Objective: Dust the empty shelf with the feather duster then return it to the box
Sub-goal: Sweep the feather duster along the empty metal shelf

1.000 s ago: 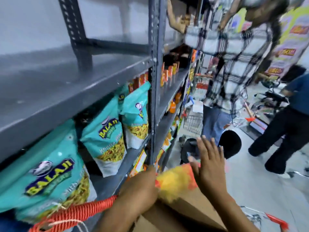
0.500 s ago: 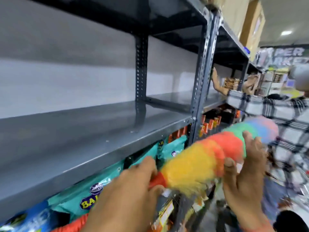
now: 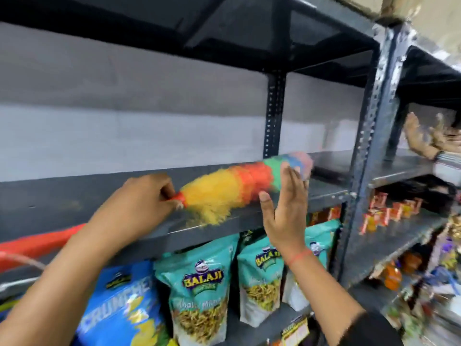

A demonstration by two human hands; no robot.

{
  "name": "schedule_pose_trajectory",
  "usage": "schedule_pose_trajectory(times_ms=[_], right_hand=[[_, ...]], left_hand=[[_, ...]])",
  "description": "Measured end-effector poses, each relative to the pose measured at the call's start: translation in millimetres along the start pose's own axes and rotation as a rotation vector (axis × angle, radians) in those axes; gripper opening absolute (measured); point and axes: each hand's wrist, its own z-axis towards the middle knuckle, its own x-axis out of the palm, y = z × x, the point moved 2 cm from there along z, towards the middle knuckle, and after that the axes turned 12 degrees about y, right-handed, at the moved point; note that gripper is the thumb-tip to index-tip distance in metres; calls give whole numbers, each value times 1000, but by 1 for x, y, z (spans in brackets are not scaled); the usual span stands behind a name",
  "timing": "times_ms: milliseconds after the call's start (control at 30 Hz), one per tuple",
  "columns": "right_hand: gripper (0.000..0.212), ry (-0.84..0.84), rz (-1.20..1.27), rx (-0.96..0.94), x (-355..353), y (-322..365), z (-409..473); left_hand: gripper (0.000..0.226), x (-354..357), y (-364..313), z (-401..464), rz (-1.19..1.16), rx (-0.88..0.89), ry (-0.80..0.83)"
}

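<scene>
A rainbow feather duster [image 3: 232, 186] with yellow, orange, green and blue fluff lies across the front of the empty grey metal shelf [image 3: 62, 196]. My left hand [image 3: 139, 203] is shut on its red handle just behind the fluff; the handle's tail runs out to the left edge. My right hand [image 3: 287, 208] is open, palm flat, fingers up, right in front of the green part of the fluff. No box is in view.
Teal and blue snack bags [image 3: 202, 293] fill the shelf below. A grey perforated upright [image 3: 374, 136] divides this bay from the one to the right, where another person's hands [image 3: 424, 138] reach in. Small orange packets [image 3: 389, 211] line a lower right shelf.
The duster has risen from below the shelf onto the empty shelf's front. My view lifted from the floor and box. My right hand stayed open beside the fluff.
</scene>
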Motion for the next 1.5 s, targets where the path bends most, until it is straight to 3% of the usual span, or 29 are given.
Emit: schedule_pose_trajectory(times_ms=[133, 267, 400, 533, 633, 733, 900, 1033, 1133, 1267, 1333, 1433, 1500], right_hand=[[72, 84, 35, -95, 25, 17, 24], [79, 142, 43, -46, 45, 19, 29], [73, 98, 10, -1, 49, 16, 28], [70, 95, -17, -3, 49, 17, 28], [72, 97, -19, -18, 49, 17, 27], [71, 107, -24, -9, 48, 19, 27], [67, 120, -59, 4, 47, 22, 27], [65, 98, -82, -6, 49, 21, 27], [66, 78, -81, -11, 49, 21, 26], [70, 85, -96, -3, 48, 20, 26], [70, 83, -96, 9, 49, 20, 26], [71, 66, -117, 11, 49, 22, 25], [71, 47, -124, 5, 47, 25, 24]], left_hand=[[16, -2, 1, 9, -4, 39, 49], [22, -8, 28, 19, -3, 11, 153], [34, -24, 54, 31, 6, -110, 32], [28, -29, 53, 40, -21, -110, -65], [24, -21, 49, 44, -148, -29, 85], [28, -20, 47, 55, -29, -29, 197], [37, -21, 34, 78, 159, -88, -59], [30, -12, 34, 77, -49, 57, 47], [32, -8, 46, 70, 46, 6, 143], [20, -10, 49, 67, 228, -147, -10], [22, -19, 53, 62, 133, -124, -34], [31, -37, 71, 39, -65, 11, 146], [30, -46, 88, 20, -14, 20, 256]])
